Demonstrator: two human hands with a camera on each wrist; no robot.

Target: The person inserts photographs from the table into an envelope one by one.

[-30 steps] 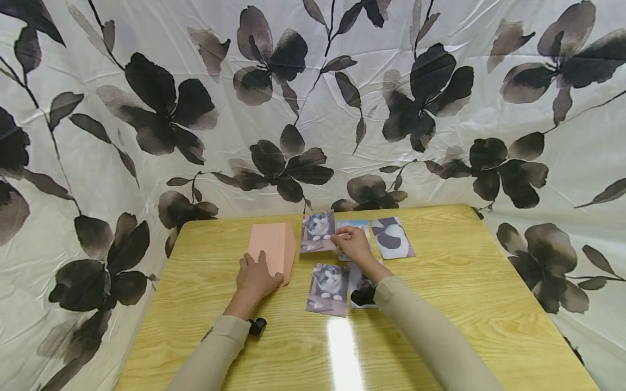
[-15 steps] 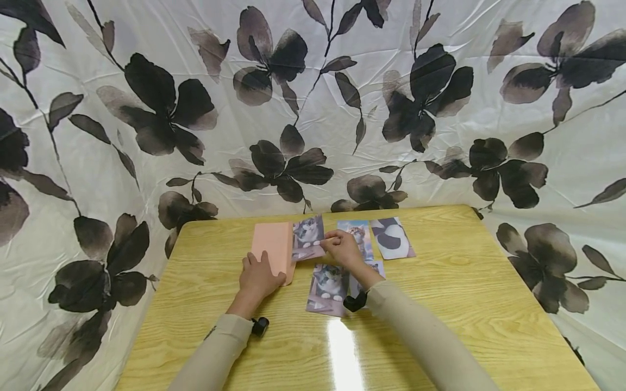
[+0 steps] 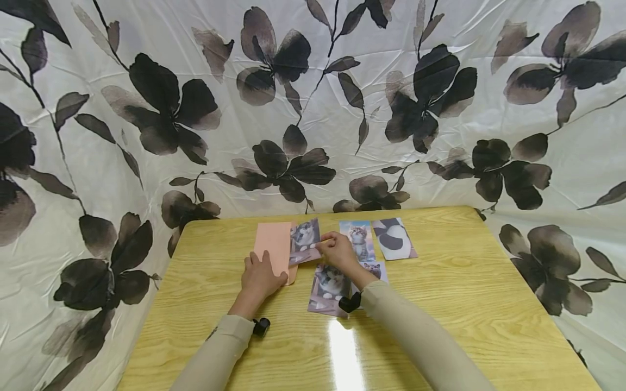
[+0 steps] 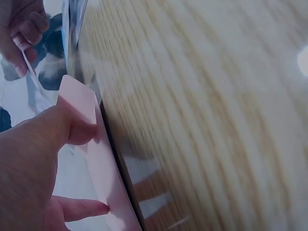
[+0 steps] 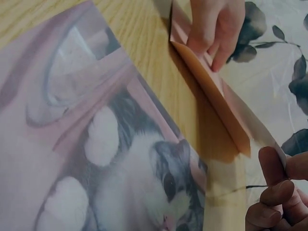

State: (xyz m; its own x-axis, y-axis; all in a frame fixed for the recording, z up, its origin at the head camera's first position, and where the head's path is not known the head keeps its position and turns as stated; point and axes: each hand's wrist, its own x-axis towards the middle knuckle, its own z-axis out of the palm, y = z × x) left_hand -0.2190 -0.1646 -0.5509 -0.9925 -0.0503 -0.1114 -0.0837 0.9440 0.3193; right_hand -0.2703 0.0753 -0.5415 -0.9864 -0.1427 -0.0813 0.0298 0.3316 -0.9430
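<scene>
A pink envelope lies on the wooden table, and my left hand rests on its lower part with fingers spread. In the left wrist view, the thumb and a finger press on the envelope. My right hand pinches the right edge of a cat picture card. That card is tilted, and its left side overlaps the envelope's right side in the head view. From the right wrist, the envelope's flap stands raised, and the right-hand fingers hold the card, seen nearly edge-on.
Another cat card lies in front of the right hand. Beside it, a further kitten card is partly covered by the right wrist. Behind are an orange kitten card and a grey-and-white card. Floral cloth hangs behind the table.
My right hand has carried the cat card leftward from among the other cards until it overlaps the envelope's right side. My left hand has stayed on the envelope, shifting slightly.
</scene>
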